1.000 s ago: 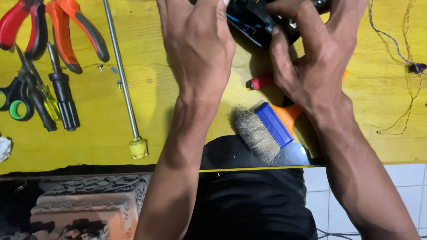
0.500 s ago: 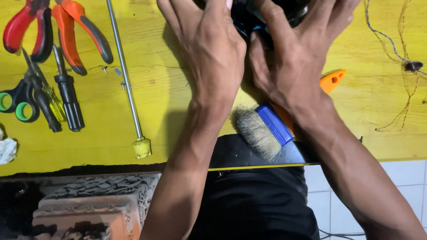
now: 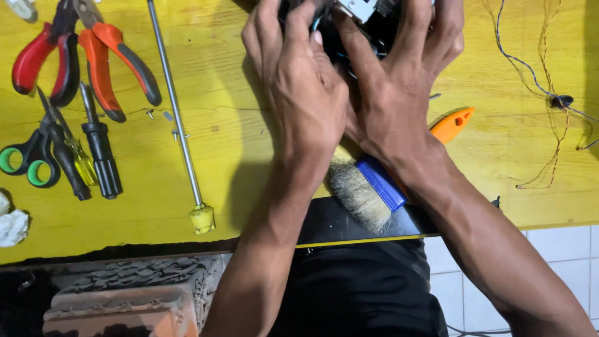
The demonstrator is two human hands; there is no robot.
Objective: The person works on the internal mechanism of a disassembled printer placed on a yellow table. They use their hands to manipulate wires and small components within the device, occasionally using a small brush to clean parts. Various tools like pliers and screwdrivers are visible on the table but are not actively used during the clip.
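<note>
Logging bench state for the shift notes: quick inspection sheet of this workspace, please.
Surface: yellow wooden table, scuffed, near edge dark.
Job's things: dark device with a pale part and wires showing, at the top edge, mostly hidden by the hands.
Clutter: paintbrush under the right forearm; pliers; scissors; black-handled screwdriver; metal rod with a yellow end; small screws; crumpled rag.
Grippers: left hand and right hand both grip the device.
Cables: loose thin wires at right.
Surroundings: bricks below; white tiled floor.
</note>
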